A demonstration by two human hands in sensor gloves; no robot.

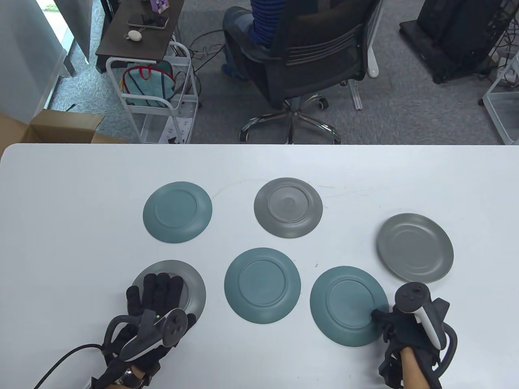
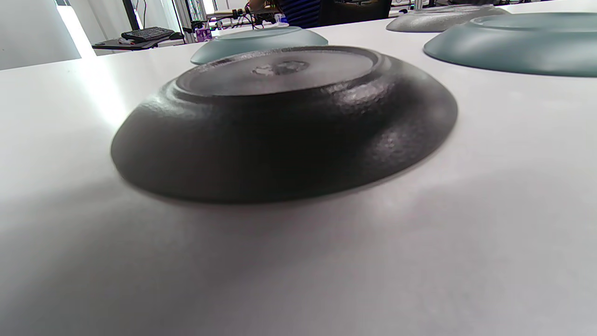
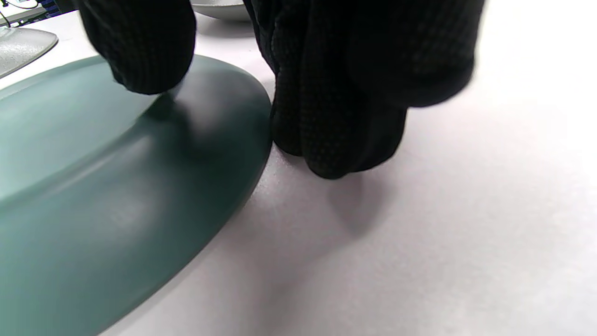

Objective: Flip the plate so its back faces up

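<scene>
teal plate [image 1: 348, 306] lies face up at the table's [image 1: 61, 243] front right; right hand [image 1: 409, 324] pinches its near rim, thumb [image 3: 140, 51] on top, fingers [image 3: 336, 116] at the edge. left hand [image 1: 154, 308] rests spread flat on an upturned grey plate [image 1: 194, 291]

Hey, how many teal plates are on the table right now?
3. One teal plate sits far left, one at the near middle, and one near right with the right hand at its edge. The other three plates are grey. None seems hidden.
</scene>
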